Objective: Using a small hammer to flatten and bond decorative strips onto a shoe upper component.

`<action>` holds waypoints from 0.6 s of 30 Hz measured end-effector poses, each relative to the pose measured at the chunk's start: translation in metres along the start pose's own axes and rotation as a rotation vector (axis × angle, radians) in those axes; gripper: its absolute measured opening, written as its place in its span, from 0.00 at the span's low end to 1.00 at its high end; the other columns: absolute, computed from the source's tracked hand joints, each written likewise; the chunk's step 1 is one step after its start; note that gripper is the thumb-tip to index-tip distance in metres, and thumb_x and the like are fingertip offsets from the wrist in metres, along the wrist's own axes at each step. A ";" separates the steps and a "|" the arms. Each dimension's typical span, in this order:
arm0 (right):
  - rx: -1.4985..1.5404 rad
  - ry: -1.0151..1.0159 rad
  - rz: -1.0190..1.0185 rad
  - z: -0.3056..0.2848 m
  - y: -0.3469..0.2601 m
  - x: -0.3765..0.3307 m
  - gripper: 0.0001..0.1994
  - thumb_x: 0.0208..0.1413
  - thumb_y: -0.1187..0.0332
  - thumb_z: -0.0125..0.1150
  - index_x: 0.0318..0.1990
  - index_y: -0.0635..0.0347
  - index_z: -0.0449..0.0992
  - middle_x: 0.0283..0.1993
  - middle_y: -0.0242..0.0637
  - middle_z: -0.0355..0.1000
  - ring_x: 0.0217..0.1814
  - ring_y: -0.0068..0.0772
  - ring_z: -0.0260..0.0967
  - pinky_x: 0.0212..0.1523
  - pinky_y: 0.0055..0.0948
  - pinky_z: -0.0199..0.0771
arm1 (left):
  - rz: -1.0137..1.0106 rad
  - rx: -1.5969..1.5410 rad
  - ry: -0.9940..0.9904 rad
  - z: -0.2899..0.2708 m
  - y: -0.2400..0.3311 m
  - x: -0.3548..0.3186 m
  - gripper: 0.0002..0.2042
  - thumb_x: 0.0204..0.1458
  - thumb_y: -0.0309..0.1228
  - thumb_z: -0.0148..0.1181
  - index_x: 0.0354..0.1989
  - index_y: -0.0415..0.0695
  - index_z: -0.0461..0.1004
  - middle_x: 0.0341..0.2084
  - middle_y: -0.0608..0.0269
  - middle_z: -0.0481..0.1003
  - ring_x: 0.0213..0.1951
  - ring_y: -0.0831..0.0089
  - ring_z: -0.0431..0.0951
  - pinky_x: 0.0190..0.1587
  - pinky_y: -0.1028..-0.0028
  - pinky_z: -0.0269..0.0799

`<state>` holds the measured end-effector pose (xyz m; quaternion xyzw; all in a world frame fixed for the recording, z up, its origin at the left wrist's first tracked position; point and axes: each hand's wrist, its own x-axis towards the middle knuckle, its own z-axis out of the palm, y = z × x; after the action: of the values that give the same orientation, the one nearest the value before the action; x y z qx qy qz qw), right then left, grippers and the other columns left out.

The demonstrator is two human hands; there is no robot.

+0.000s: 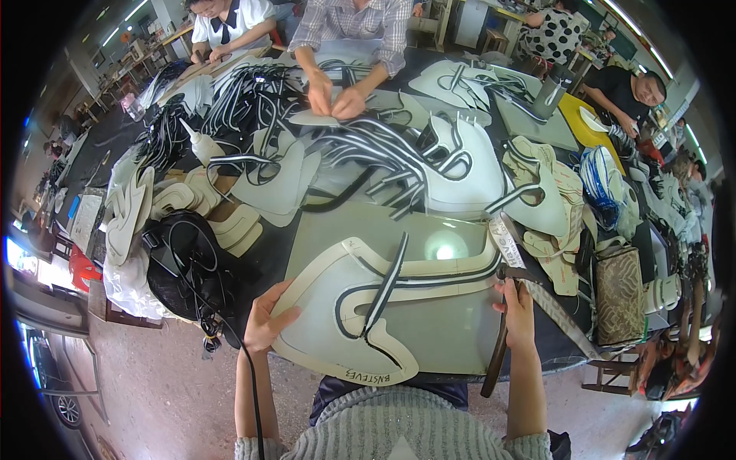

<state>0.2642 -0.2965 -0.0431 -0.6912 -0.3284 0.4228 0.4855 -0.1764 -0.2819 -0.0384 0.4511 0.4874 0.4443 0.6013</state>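
A crowded workshop table (322, 230) was seen; a curved cream panel (345, 307) was steadied by the open-fingered left hand (264, 318), a hammer (498, 337) gripped by the right hand (518, 310).

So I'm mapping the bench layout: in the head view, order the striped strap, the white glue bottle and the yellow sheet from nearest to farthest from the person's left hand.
1. The striped strap, just right of the left hand, lying on the cream shoe piece that hand touches.
2. The white glue bottle, up the table on the left.
3. The yellow sheet, far across at the upper right.
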 end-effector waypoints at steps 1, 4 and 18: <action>0.000 0.000 0.000 0.000 0.000 0.000 0.19 0.68 0.55 0.53 0.56 0.60 0.70 0.52 0.35 0.72 0.55 0.24 0.70 0.39 0.25 0.73 | 0.000 0.000 0.000 0.000 0.000 0.000 0.26 0.49 0.21 0.64 0.60 0.33 0.70 0.48 0.61 0.77 0.49 0.75 0.75 0.54 0.75 0.69; -0.020 0.002 -0.004 0.000 -0.001 0.000 0.19 0.68 0.55 0.53 0.56 0.60 0.71 0.51 0.34 0.72 0.55 0.24 0.70 0.39 0.25 0.73 | 0.004 0.025 -0.007 0.000 0.001 0.000 0.26 0.49 0.21 0.64 0.60 0.33 0.69 0.48 0.61 0.77 0.49 0.75 0.76 0.54 0.75 0.70; -0.017 0.000 -0.004 0.001 -0.001 0.000 0.19 0.68 0.55 0.52 0.55 0.61 0.71 0.50 0.34 0.72 0.53 0.23 0.70 0.39 0.24 0.73 | 0.003 -0.002 -0.004 0.000 0.000 0.000 0.26 0.49 0.21 0.64 0.60 0.33 0.70 0.48 0.61 0.77 0.49 0.75 0.76 0.53 0.75 0.70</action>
<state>0.2634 -0.2965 -0.0425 -0.6946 -0.3336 0.4189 0.4805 -0.1765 -0.2818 -0.0388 0.4521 0.4850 0.4447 0.6022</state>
